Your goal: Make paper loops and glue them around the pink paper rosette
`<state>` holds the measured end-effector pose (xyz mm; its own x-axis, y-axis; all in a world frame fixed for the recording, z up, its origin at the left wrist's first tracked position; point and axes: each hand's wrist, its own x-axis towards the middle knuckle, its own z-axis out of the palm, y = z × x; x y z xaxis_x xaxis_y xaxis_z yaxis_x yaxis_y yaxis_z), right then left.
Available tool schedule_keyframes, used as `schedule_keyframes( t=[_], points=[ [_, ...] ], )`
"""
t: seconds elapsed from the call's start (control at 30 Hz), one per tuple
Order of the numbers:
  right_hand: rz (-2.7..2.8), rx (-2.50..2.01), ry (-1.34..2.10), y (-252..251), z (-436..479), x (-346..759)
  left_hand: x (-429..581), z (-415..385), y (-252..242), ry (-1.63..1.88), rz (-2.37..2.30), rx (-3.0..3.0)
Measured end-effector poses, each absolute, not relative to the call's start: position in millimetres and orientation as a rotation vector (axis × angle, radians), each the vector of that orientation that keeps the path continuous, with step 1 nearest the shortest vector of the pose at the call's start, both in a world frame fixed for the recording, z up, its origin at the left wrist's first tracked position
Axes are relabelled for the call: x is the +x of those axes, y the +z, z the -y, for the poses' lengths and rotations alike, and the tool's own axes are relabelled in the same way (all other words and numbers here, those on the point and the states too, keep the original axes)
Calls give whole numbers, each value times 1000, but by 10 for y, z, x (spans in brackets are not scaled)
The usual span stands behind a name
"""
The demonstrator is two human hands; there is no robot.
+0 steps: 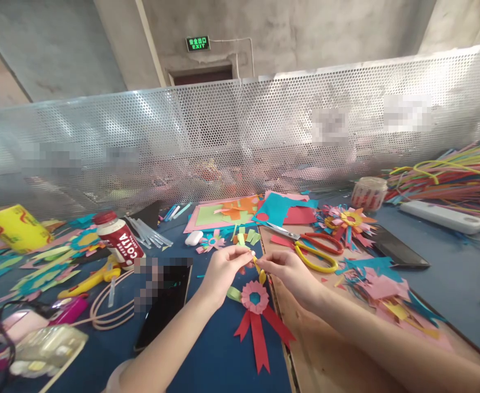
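Observation:
Both my hands meet near the middle of the table, fingertips pinched on a small yellow paper piece (257, 265). My left hand (232, 266) grips it from the left, my right hand (283, 267) from the right. Just below them lies a paper rosette (255, 298) with a pink pleated ring, a blue centre and red ribbon tails (259, 341). A pale green paper strip (234, 294) is beside the rosette. Scissors (316, 251) with red and yellow handles lie beyond my right hand. Small green paper pieces (246, 236) lie beyond my left hand.
A phone (164, 305), a glue gun (95, 277) and a bottle (119, 240) lie on the left. At right are a finished paper flower (348, 219), paper scraps (387, 289), a dark tablet-like device (397, 248), a jar (369, 194) and a power strip (444, 216). A perforated metal panel (240, 142) stands behind.

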<state>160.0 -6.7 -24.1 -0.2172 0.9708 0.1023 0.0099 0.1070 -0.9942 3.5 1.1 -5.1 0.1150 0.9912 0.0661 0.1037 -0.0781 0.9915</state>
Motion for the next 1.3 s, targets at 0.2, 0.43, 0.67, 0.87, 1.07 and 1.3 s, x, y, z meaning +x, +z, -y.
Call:
schedule_keyframes(
  t=[0.2, 0.43, 0.67, 0.87, 1.07, 1.3],
  points=[
    [1405, -996, 1321, -259, 74, 1604, 27, -13, -44, 1131, -1134, 1358],
    [1340, -998, 1335, -232, 91, 1605, -9, -39, -6, 1157, -1099, 1351],
    [1365, -982, 1353, -221, 104, 1595, 19, -8, -17, 1129, -1139, 1443],
    [1428, -980, 1353, -210, 73, 1624, 21, 1, 2, 1097, -1169, 1421],
    [1456, -1060, 1285, -171, 39, 1702, 51, 27, 5, 1055, -1167, 1339],
    [1763, -1129, 1020, 122, -40, 1868, 17, 68, 45, 883, -1083, 1506]
  ],
)
